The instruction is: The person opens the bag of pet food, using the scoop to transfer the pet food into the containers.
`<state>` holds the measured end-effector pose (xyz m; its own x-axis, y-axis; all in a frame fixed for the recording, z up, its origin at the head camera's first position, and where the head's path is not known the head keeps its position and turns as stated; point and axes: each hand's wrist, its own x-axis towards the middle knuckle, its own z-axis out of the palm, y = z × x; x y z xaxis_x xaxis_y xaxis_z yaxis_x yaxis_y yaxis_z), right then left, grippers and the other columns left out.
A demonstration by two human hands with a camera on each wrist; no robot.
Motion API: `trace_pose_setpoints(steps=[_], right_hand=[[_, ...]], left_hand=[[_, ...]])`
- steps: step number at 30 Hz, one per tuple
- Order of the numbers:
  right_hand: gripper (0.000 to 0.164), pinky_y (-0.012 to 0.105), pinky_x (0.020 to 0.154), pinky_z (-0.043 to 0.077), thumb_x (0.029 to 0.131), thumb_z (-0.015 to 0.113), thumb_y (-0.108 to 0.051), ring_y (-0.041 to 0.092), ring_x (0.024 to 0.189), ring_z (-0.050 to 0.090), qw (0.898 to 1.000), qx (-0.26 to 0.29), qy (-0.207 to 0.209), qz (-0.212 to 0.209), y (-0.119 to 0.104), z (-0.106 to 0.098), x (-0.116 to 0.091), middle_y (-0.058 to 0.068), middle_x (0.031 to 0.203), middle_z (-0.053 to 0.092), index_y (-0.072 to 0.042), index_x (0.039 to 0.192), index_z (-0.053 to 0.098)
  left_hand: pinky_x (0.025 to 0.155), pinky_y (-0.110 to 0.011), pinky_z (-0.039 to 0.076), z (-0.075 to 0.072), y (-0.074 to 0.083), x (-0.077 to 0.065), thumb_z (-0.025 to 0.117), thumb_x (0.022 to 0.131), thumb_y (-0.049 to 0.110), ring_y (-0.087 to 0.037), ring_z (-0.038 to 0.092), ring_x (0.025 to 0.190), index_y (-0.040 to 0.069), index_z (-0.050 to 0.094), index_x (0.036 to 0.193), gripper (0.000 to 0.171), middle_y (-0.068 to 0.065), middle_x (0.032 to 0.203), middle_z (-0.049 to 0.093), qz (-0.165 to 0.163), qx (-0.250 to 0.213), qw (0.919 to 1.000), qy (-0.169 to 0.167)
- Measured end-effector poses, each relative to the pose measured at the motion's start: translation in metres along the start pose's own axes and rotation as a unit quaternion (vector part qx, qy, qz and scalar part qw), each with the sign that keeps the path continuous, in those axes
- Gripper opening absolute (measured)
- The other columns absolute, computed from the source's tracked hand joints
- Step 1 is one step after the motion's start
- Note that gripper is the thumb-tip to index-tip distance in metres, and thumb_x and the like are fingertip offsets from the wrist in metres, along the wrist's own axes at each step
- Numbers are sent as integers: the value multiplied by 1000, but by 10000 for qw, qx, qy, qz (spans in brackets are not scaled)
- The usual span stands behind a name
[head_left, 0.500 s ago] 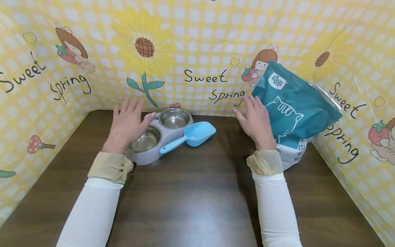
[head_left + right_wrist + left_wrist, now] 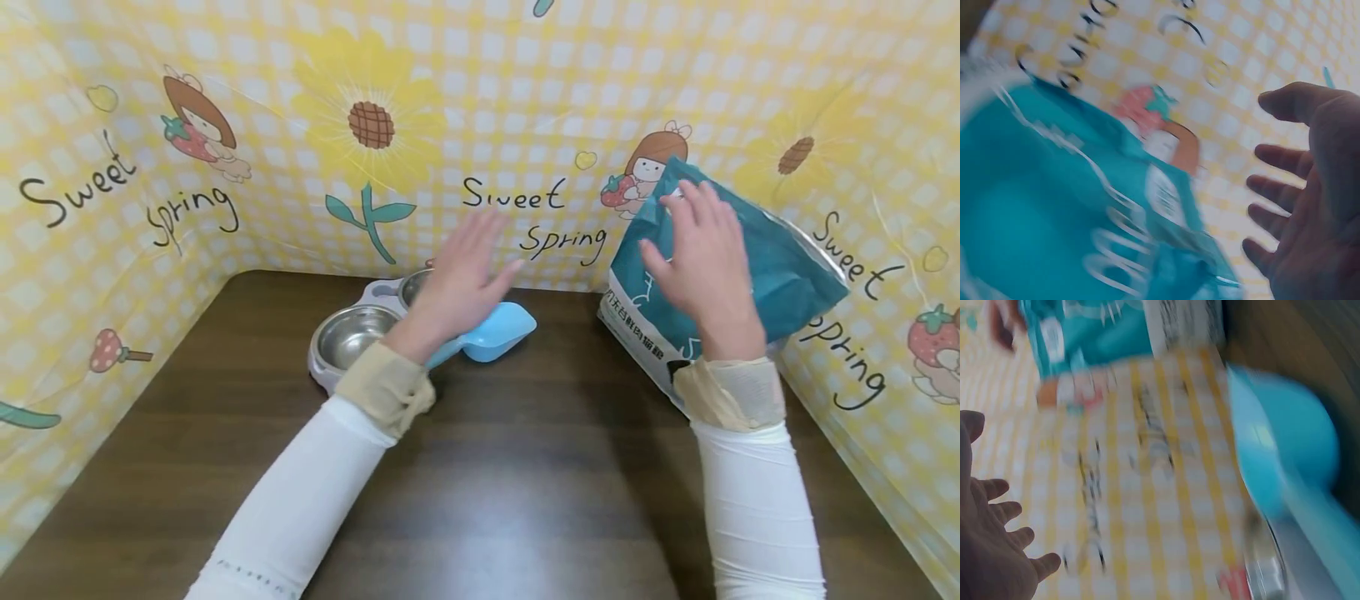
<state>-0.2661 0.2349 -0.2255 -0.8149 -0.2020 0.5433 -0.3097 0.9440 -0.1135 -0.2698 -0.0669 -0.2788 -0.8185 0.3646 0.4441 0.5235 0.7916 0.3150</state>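
Note:
My left hand (image 2: 459,279), fingers extended, passes above the double pet bowl (image 2: 324,367) and the light-blue scoop (image 2: 501,332), hiding part of both. In the left wrist view the scoop (image 2: 1291,437) shows to the right of that hand (image 2: 991,531), which holds nothing. My right hand (image 2: 708,262) is spread in front of the teal and white pet food bag (image 2: 787,271) and overlaps it. The right wrist view has the bag (image 2: 1041,187) to the left of the straight fingers, with nothing in the hand (image 2: 1310,206).
The bag leans at the right rear of the dark wooden table (image 2: 510,467). A yellow checked cloth (image 2: 262,167) with printed flowers and figures walls in the back and sides. The scoop's handle lies against the bowl stand's right side.
My left hand has moved right, from over the left bowl to above the scoop. My right hand has moved right and up, across the front of the bag. The view has shifted slightly.

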Motion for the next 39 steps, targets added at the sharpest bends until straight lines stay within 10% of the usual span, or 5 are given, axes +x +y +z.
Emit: trace_pose_setpoints(steps=[5, 10, 15, 29, 39], right_hand=[[74, 68, 111, 19, 97, 53, -37, 51, 134, 21, 9914, -458, -857, 880, 16, -49, 8, 34, 152, 25, 11, 147, 28], [77, 71, 85, 40, 98, 50, -42, 58, 105, 44, 9587, -1122, -2133, 1508, 42, -84, 13, 46, 125, 42, 21, 137, 31], [45, 55, 64, 45, 101, 48, -26, 43, 76, 51, 9488, -1361, -2695, 926, 59, -87, 24, 32, 88, 57, 18, 110, 57], [27, 48, 60, 42, 99, 56, -18, 36, 68, 54, 9527, -1446, -2663, -249, 52, -89, 28, 17, 69, 60, 5, 87, 63], [20, 38, 51, 44, 97, 60, -16, 23, 57, 56, 9501, -1201, -2690, -1029, 26, -83, 20, 11, 63, 59, -2, 82, 62]], left_hand=[[124, -37, 6, 18, 53, 35, 31, 102, 56, -8, -7, 146, 14, 12, 160, 73, 2, 165, 2, 424, -333, 9975, -455], [124, -32, 12, 30, 78, 58, 36, 102, 55, -6, 1, 146, 16, 16, 159, 72, 3, 165, 11, 640, -802, 9911, -850], [122, -27, 19, 41, 91, 77, 43, 102, 50, -1, 14, 143, 17, 17, 158, 70, 5, 162, 19, 533, -1471, 9796, -1257], [112, -31, 39, 38, 129, 92, 49, 100, 49, -7, 40, 133, 24, 27, 155, 65, 4, 153, 40, -441, -2915, 9377, -1838], [116, -33, 34, 43, 127, 88, 46, 101, 50, -7, 34, 137, 25, 22, 157, 67, 7, 158, 32, -734, -2644, 9420, -1934]])
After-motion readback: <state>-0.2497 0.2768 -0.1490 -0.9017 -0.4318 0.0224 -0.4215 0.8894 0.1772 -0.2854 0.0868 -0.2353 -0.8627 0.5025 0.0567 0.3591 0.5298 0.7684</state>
